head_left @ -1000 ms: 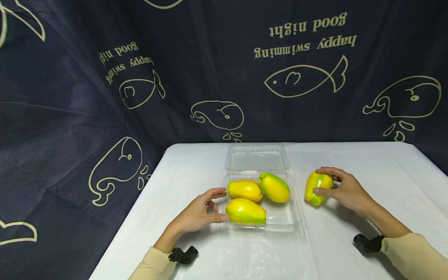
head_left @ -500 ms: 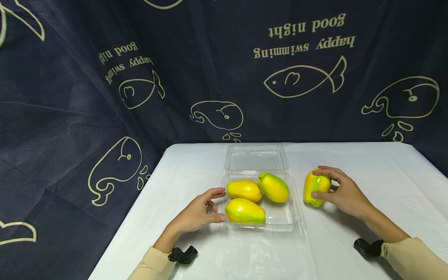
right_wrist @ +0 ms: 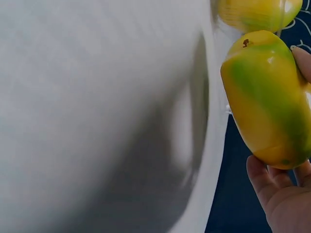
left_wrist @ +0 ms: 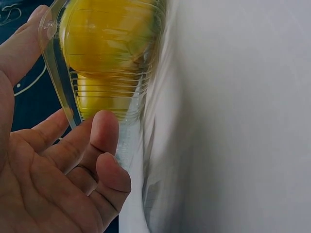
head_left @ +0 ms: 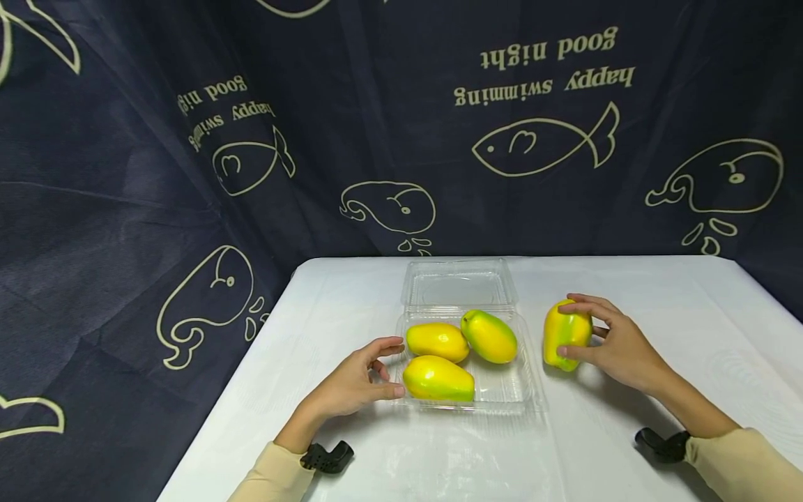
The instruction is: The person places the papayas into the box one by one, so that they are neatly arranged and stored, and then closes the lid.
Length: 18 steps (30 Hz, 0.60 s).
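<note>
The right hand (head_left: 624, 348) holds a yellow, oblong, glossy fruit with a green streak (head_left: 564, 333) between its thumb, on the near side, and its fingers, on the far side. Whether that fruit touches the white table cloth (head_left: 477, 453) beneath the hand cannot be told.

To the left of the right hand sits a clear, ribbed plastic container (head_left: 503, 385), its clear hinged lid (head_left: 461, 286) laid back on the side away from both hands.

The left hand (head_left: 351, 380) is at the container's left side, thumb and index finger spread wide, the thumb touching the rim, the other fingers loosely bent.

Inside the container, just right of the left thumb, lies a yellow oval fruit with a green lower edge (head_left: 438, 380); beyond it, level with the left index finger, a mostly yellow oval fruit (head_left: 437, 341). Farther right, towards the right hand, a yellow oval fruit with a green end (head_left: 491, 337) lies at a slant.
</note>
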Each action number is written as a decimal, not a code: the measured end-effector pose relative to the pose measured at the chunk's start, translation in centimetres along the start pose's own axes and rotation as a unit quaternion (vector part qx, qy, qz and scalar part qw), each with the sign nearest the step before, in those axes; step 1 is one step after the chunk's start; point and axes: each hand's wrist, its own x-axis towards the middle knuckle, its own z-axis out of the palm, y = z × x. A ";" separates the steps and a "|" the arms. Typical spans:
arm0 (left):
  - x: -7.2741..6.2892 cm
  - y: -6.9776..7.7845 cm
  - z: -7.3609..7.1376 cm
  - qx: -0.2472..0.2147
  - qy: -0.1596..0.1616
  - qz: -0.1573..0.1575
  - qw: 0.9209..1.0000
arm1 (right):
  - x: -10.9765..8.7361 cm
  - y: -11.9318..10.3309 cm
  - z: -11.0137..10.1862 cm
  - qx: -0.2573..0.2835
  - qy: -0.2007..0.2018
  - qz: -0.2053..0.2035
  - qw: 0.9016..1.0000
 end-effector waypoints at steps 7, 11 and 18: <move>-0.1 0.0 0.0 -0.001 0.001 0.005 1.000 | -0.1 -1.4 -0.1 0.012 0.018 -0.039 0.999; -0.2 -0.1 0.0 -0.002 0.001 0.007 1.000 | 0.0 -2.5 -0.3 0.038 0.029 -0.069 0.997; -0.2 0.0 0.0 0.002 0.002 0.006 1.000 | 0.1 -4.4 -0.4 0.064 0.007 -0.111 0.992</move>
